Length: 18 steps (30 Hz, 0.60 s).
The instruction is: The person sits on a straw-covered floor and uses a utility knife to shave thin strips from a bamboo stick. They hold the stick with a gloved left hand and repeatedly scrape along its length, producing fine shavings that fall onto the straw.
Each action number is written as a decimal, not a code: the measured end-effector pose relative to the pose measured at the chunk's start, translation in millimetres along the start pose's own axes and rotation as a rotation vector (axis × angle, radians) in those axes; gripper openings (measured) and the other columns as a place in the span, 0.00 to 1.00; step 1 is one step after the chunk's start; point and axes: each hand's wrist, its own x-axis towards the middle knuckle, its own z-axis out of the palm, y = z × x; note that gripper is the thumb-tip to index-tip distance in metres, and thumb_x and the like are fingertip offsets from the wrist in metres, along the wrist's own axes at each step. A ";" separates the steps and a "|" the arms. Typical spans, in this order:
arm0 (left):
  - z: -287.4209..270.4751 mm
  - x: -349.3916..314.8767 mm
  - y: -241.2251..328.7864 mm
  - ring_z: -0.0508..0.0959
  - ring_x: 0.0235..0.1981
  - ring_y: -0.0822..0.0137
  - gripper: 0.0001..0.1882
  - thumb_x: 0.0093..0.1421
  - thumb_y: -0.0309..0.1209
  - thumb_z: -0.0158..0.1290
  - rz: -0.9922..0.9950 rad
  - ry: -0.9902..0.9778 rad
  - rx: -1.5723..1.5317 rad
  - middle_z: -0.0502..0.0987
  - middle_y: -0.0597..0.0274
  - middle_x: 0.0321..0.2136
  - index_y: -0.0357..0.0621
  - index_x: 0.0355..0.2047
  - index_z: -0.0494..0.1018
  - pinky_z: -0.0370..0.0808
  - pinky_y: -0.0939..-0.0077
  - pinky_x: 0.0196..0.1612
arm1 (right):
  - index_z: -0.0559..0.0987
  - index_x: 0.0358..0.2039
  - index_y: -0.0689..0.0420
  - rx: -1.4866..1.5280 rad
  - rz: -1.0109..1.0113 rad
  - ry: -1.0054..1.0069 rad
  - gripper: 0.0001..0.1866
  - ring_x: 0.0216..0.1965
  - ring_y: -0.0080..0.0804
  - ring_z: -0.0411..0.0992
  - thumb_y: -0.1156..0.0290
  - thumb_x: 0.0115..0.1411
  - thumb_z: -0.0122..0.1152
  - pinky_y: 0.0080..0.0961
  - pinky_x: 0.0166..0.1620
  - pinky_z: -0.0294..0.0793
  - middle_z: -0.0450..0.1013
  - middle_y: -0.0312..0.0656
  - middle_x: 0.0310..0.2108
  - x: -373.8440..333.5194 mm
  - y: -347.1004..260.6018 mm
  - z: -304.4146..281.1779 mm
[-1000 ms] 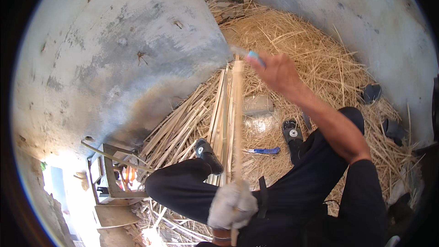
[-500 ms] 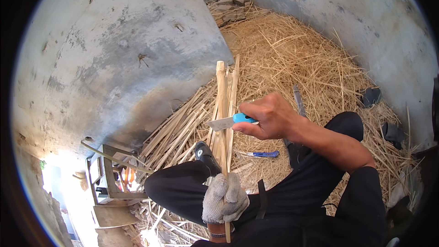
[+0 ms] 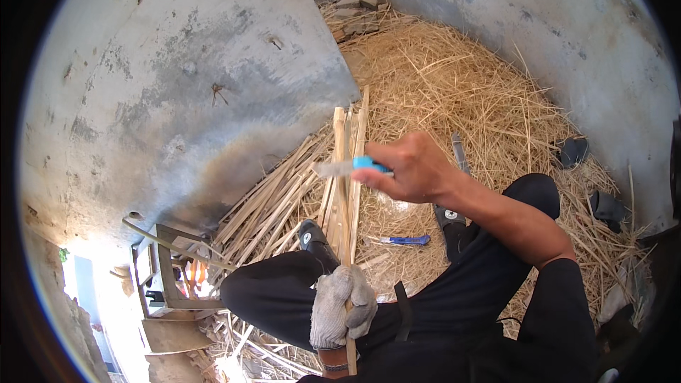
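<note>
My left hand (image 3: 343, 306), in a grey-white knit glove, is closed round the lower part of a long pale wooden strip (image 3: 340, 143). The strip points away from me, and its near end sticks out below the glove. My right hand (image 3: 411, 168), bare, grips a knife (image 3: 369, 164) by its bright blue handle. The knife's wide blade points left and lies across the strip's upper part; it is blurred, so I cannot tell whether it touches the wood. More pale strips (image 3: 360, 135) lie just right of and behind the held one.
A blue box cutter (image 3: 406, 240) lies between my shoes, and a long metal blade (image 3: 460, 151) rests on the shavings heap (image 3: 454, 85). Split strips (image 3: 266, 195) lie along the left wall. A wooden frame (image 3: 170, 269) stands at lower left; dark footwear (image 3: 573, 151) lies far right.
My right hand has moved slightly up and left with the knife. The strip's far end sits a little lower and further left. My right shoe now shows more.
</note>
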 end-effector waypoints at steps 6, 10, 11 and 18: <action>5.9 -5.9 -1.5 0.55 0.03 0.77 0.22 0.73 0.42 0.44 0.019 0.022 0.095 0.58 0.68 0.06 0.43 0.23 0.64 0.51 0.83 0.04 | 0.73 0.19 0.54 -0.006 -0.016 -0.040 0.28 0.08 0.37 0.65 0.44 0.65 0.57 0.35 0.15 0.63 0.62 0.40 0.07 -3.7 -5.0 4.3; 8.4 -5.8 0.0 0.55 0.03 0.76 0.22 0.72 0.42 0.45 -0.017 0.076 0.185 0.58 0.68 0.06 0.43 0.23 0.64 0.51 0.82 0.04 | 0.70 0.18 0.54 -0.080 0.046 0.115 0.27 0.08 0.38 0.64 0.46 0.65 0.57 0.35 0.16 0.62 0.61 0.41 0.08 6.4 18.2 4.9; 11.1 -9.0 -1.1 0.55 0.02 0.76 0.22 0.72 0.43 0.45 0.005 0.052 0.170 0.58 0.68 0.06 0.43 0.23 0.64 0.51 0.81 0.04 | 0.70 0.18 0.54 -0.058 0.026 0.171 0.27 0.08 0.38 0.63 0.45 0.65 0.57 0.35 0.15 0.62 0.60 0.41 0.08 7.8 19.7 4.9; 5.6 -10.0 2.7 0.54 0.02 0.76 0.23 0.73 0.43 0.43 0.038 0.019 0.083 0.57 0.68 0.05 0.43 0.22 0.63 0.50 0.81 0.04 | 0.71 0.18 0.52 0.106 -0.140 0.012 0.29 0.07 0.31 0.61 0.41 0.66 0.52 0.31 0.13 0.59 0.61 0.35 0.07 -12.5 -0.9 17.0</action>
